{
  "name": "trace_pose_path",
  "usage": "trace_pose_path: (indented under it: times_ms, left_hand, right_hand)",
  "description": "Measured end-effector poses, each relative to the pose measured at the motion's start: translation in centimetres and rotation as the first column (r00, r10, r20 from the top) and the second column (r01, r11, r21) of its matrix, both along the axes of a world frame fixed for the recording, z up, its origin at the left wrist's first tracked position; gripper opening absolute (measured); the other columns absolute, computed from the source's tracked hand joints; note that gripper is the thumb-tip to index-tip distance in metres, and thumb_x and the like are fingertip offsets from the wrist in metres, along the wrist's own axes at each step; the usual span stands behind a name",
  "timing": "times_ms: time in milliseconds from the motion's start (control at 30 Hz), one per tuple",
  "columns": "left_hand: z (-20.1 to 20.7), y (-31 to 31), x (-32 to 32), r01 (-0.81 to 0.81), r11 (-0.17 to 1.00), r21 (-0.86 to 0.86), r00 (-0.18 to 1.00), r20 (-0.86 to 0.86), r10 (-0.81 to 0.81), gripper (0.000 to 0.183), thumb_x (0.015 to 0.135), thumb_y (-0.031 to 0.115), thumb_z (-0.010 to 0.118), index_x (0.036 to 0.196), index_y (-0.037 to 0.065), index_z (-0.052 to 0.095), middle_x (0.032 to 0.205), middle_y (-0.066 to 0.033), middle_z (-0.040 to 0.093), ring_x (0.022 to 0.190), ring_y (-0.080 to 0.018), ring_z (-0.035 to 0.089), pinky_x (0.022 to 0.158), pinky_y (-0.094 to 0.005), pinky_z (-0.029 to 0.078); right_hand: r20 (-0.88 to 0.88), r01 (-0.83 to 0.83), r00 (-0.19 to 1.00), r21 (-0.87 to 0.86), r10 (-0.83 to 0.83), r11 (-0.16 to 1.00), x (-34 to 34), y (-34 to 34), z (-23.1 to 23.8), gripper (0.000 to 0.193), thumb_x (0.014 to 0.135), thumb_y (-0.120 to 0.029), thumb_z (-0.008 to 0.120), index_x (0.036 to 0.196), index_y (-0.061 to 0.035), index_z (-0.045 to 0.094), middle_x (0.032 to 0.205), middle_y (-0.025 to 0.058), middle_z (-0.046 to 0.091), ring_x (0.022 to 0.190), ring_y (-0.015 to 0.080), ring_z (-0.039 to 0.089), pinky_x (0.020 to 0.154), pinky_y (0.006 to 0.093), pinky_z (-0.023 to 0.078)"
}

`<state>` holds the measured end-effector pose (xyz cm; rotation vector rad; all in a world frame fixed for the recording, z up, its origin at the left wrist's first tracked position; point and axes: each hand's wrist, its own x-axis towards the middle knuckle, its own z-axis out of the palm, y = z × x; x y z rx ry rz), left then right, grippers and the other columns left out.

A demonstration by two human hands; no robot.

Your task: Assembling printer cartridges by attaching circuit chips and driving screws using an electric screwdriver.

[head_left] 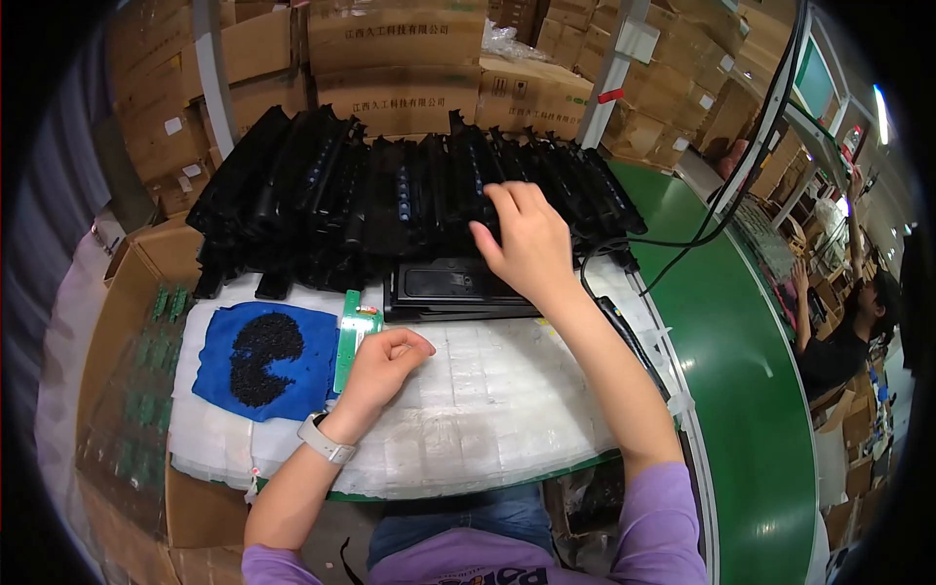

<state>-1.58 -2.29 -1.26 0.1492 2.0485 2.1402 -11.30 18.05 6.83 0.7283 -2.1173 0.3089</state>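
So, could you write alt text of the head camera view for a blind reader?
A person's right hand reaches over a heap of long black plastic parts, while the loosely curled left hand is by a green circuit board on a white mat. Small black pieces lie on a blue cloth at left, with cardboard boxes behind.

Purple short-sleeved shirt [434, 559], pale wristwatch [327, 441], blue jeans [458, 522]

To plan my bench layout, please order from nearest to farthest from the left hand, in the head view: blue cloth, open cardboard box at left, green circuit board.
1. Green circuit board: right beside the left hand.
2. Blue cloth: farther left, under small black parts.
3. Open cardboard box: far left, beyond the cloth.
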Motion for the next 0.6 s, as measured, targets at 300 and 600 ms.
trace_pose_path:
  times_ms: [300, 600]
  left_hand:
    - [-1.3, -0.3, -0.4, 0.012, 0.988, -0.153, 0.993, -0.118, -0.03, 0.01, 0.083, 0.008, 0.061, 0.079, 0.0, 0.065, 0.051, 0.0083, 0.045, 0.049, 0.0, 0.035, 0.046, -0.0204, 0.027]
    - [1.4, -2.4, -0.8, -0.252, 0.945, -0.21, 0.919, -0.358, 0.165, 0.01, 0.082, 0.008, 0.062, 0.076, 0.0, 0.063, 0.048, 0.0067, 0.036, 0.047, -0.0018, 0.03, 0.045, -0.0228, 0.024]
  right_hand:
    - [0.262, 0.426, 0.866, 0.057, -0.426, 0.903, -7.8, -6.6, -0.5, 0.015, 0.065, -0.013, 0.067, 0.072, 0.0006, 0.064, 0.071, 0.0165, 0.064, 0.069, 0.0306, 0.066, 0.058, 0.0381, 0.053]
    - [-0.077, 0.331, 0.939, -0.048, -0.334, 0.942, -4.5, -4.2, 0.3, 0.007, 0.073, -0.005, 0.061, 0.076, -0.0001, 0.059, 0.064, 0.0142, 0.063, 0.058, 0.0289, 0.065, 0.049, 0.033, 0.051]
